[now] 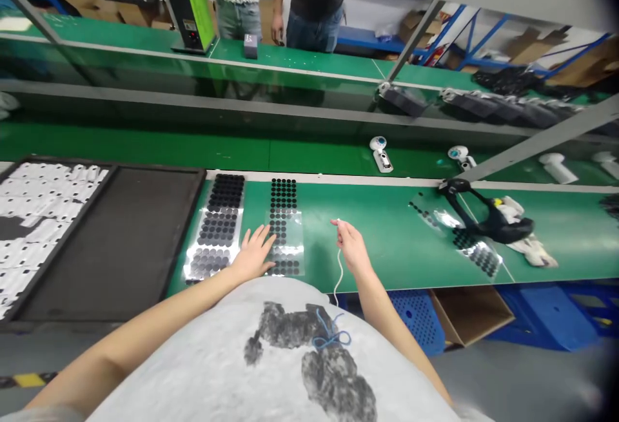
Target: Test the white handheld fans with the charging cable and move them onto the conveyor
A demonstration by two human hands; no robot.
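My left hand (255,253) rests with fingers spread beside a clear sheet of round black stickers (284,235), its fingertips at the sheet's left edge. Left of that hand lies a stack of similar sticker sheets (220,216), the lower ones glossy. My right hand (351,245) is closed in a pinch on a white cord (340,267) over the green table. The cord hangs from the fingers down past the table's front edge, and where it ends is hidden.
A black tray (140,235) stands at left beside white parts (41,209). White camera-like devices (382,154) sit on the green belt behind. At right lie a black strapped object (503,225) and more sticker sheets (483,258). Two people stand beyond the bench; metal struts cross above.
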